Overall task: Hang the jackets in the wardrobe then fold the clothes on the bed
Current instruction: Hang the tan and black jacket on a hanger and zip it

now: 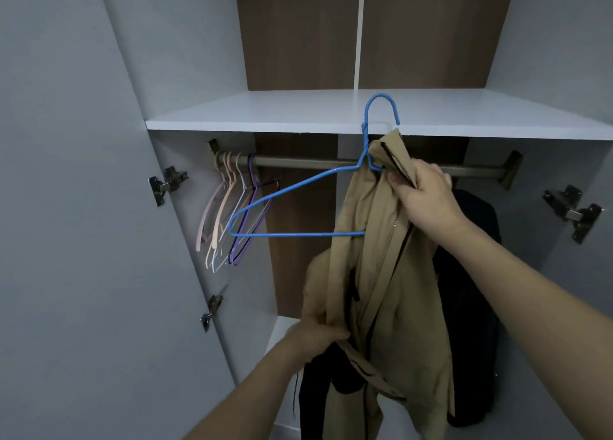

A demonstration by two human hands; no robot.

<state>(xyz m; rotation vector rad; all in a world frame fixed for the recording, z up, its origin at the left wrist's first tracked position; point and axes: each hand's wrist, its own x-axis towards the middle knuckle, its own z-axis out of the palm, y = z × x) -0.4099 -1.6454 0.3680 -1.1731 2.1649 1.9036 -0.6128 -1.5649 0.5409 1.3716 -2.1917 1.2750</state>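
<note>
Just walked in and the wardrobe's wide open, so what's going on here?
A person is putting a tan jacket onto a blue hanger. The right hand grips the collar by the hanger's neck; the left hand holds the lower fabric. The hanger is not yet on the rail, where empty hangers hang at the left.

Just one view here, a wide-angle head cam. It faces straight into the open grey wardrobe (99, 174), close up, tilted slightly upward so the white shelf (298, 111) and dark metal hanging rail (308, 162) sit mid-frame, and both forearms reach in from the bottom edge.
</note>
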